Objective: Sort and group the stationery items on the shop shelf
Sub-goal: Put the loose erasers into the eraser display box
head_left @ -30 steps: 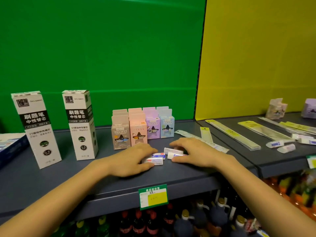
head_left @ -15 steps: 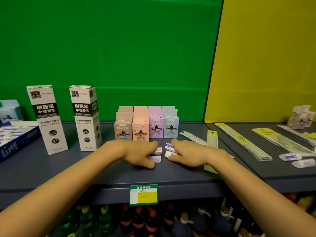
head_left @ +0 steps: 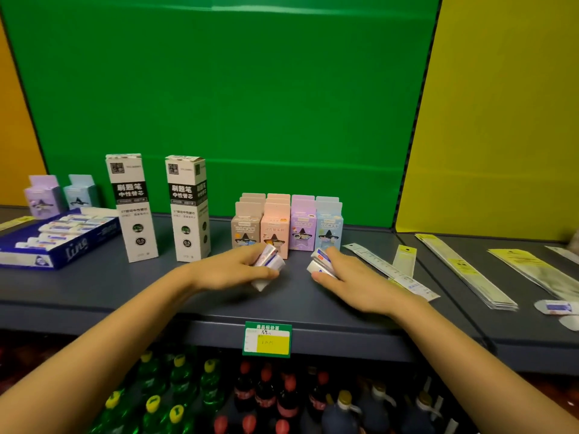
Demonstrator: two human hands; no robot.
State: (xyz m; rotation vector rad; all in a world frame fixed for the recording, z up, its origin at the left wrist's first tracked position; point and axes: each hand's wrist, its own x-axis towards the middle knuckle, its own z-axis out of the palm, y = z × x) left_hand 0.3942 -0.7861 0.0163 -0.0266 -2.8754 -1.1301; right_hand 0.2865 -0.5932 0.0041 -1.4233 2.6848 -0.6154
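Observation:
My left hand (head_left: 232, 270) grips a small bunch of white erasers (head_left: 270, 261) with blue and red labels, lifted slightly off the grey shelf (head_left: 94, 286). Close by on the right, my right hand (head_left: 354, 280) holds two more erasers (head_left: 320, 261) of the same kind. Both hands hover in front of a row of pastel sharpener boxes (head_left: 286, 227). An open blue box (head_left: 56, 239) at the far left holds several similar erasers. Two more loose erasers (head_left: 556, 307) lie on the shelf at the far right.
Two tall white refill boxes (head_left: 159, 208) stand left of the pastel boxes. Packaged rulers (head_left: 388, 267) and long clear packets (head_left: 463, 270) lie to the right. Two small boxes (head_left: 59, 195) stand behind the blue box. A green price tag (head_left: 268, 339) hangs on the shelf edge; bottles fill the shelf below.
Both hands have closed on the erasers and lifted them off the shelf, moving slightly apart. The view has swung left, bringing the blue eraser box into sight.

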